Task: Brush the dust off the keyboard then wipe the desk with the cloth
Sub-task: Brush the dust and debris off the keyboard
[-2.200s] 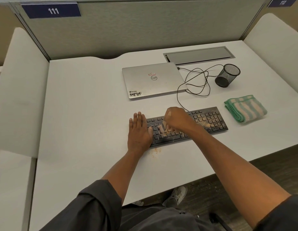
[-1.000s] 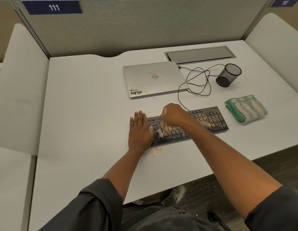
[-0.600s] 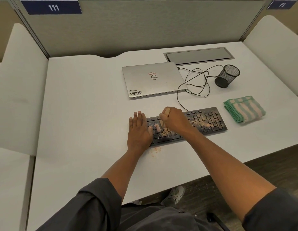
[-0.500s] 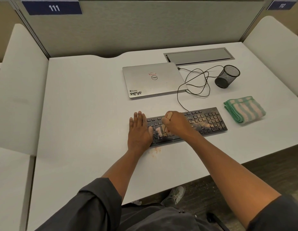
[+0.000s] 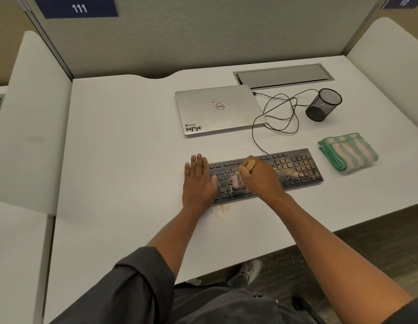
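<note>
The flat left hand (image 5: 198, 181) steadies the keyboard (image 5: 294, 168), the right hand (image 5: 259, 177) grips the brush (image 5: 237, 180), dust (image 5: 286, 171) remains, and the cloth (image 5: 348, 152) lies untouched.

Left hand (image 5: 198, 181) flat, fingers straight; right hand (image 5: 259, 178) fisted, a firm grip, both forearms outstretched.

A study carrel seen from my seat — grey fabric partition (image 5: 203, 36) at the back, bearing a blue plate numbered 111 (image 5: 77, 8); a second plate, 112 (image 5: 403, 2), marks the next bay. Rounded white side panels (image 5: 32, 118) flank the white desktop (image 5: 123, 164), which has a recessed metal cable hatch (image 5: 283, 76). Below, dark speckled flooring (image 5: 285, 272) — lighting is even.
</note>
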Tool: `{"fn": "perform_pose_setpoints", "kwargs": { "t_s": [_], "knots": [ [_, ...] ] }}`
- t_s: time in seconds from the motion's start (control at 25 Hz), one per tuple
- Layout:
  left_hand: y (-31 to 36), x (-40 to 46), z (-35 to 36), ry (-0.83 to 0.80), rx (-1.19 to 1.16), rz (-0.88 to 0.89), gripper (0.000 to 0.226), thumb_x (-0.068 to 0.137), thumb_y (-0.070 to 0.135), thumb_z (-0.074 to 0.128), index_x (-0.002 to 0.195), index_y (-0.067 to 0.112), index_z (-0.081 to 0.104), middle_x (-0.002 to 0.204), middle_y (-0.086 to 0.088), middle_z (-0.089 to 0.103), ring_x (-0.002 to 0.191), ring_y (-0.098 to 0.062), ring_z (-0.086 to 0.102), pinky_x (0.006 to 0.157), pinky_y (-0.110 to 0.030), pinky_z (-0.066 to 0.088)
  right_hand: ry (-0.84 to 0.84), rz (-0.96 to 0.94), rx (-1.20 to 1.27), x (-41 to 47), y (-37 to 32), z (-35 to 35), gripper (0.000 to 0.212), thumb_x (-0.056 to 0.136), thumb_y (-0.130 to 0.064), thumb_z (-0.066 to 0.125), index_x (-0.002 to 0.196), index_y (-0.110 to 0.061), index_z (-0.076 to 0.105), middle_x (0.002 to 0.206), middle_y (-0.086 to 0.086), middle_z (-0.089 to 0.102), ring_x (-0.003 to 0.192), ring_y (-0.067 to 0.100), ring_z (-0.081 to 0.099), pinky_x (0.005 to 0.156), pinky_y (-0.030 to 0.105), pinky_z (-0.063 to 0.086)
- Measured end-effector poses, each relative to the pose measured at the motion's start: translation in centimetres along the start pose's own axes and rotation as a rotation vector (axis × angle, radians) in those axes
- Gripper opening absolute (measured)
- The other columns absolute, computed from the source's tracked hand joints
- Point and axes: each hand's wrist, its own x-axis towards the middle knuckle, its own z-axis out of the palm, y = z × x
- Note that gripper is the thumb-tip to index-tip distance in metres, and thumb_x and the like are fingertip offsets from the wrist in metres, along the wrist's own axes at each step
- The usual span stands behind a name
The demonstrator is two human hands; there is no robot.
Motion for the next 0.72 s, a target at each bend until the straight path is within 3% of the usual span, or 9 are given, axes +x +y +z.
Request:
{"fn": "perform_pose_setpoints", "kwargs": {
  "t_s": [0.16,0.36,0.48,0.6,0.72],
  "knots": [
    [0.0,-0.1,0.0,-0.006,-0.012,0.002,0.069,0.106,0.037,0.031,0.160,0.001,0.008,0.168,-0.017,0.002,0.156,-0.029,-0.006,0.126,-0.041,-0.011,-0.116,0.038,0.215,-1.4,-1.1,0.4,0.011,0.097,-0.016,0.051,0.091,-0.013,0.060,0.072,0.010,0.072,0.053,0.016,0.064,0.047,0.027,0.050],
    [-0.1,0.0,-0.1,-0.018,-0.009,-0.004,0.069,0.106,0.037,0.030,0.160,0.001,0.005,0.169,-0.016,-0.001,0.156,-0.028,-0.008,0.125,-0.040,-0.013,-0.232,0.056,0.028,-1.4,-1.7,0.1,0.025,0.096,-0.014,0.051,0.082,-0.004,0.068,0.064,0.010,0.072,0.052,0.025,0.069,0.043,0.025,0.050],
    [-0.1,-0.1,0.0,-0.012,-0.012,0.000,0.069,0.106,0.037,0.030,0.160,0.001,0.006,0.169,-0.016,0.001,0.156,-0.028,-0.007,0.125,-0.040,-0.013,-0.120,-0.005,0.074,-1.0,-2.3,-0.7,0.024,0.097,-0.014,0.055,0.080,-0.008,0.070,0.062,0.005,0.070,0.050,0.012,0.066,0.051,0.031,0.057],
    [-0.1,-0.1,0.0,-0.012,-0.012,0.001,0.069,0.106,0.038,0.030,0.160,0.001,0.007,0.169,-0.017,0.001,0.156,-0.028,-0.007,0.125,-0.040,-0.012,-0.105,-0.047,-0.021,-1.1,-2.3,-0.1,0.022,0.096,-0.015,0.056,0.083,-0.009,0.071,0.062,0.004,0.070,0.053,0.014,0.069,0.058,0.034,0.061],
    [-0.1,-0.1,0.0,-0.007,-0.019,-0.002,0.069,0.106,0.037,0.031,0.160,0.001,0.007,0.169,-0.017,0.001,0.156,-0.028,-0.006,0.125,-0.040,-0.012,-0.186,0.018,-0.083,-0.9,-2.4,-0.4,0.023,0.099,-0.019,0.054,0.086,-0.009,0.070,0.064,0.008,0.073,0.052,0.018,0.070,0.050,0.028,0.058]
  ]
}}
